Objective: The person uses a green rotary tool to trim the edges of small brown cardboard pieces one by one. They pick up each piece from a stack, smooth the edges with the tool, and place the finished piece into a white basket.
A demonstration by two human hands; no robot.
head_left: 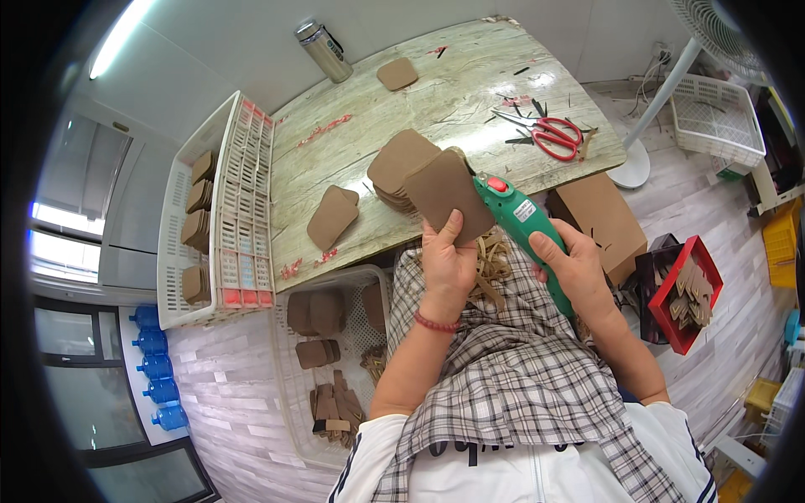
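My left hand (450, 261) pinches a brown rounded panel (449, 191) near its lower edge, thumb on top. My right hand (579, 267) is wrapped around a green handheld electric cutter (524, 214) with a red button. The cutter's head meets the panel's right edge; exact contact is hard to make out. Just behind the held panel, a stack of similar panels (401, 159) sits on the table (335, 126). Left of that stack lie a couple of overlapping panels (329, 220). Thin tan trimmings (495, 267) rest on my checked apron below the hands.
Red-handled scissors (558, 138) lie at the table's right, among dark scraps. One panel (397, 74) and a steel flask (325, 52) are farther back. A white crate (256, 210) with panels stands left; a lower basket (289, 402) holds more. A red box (708, 260) sits right.
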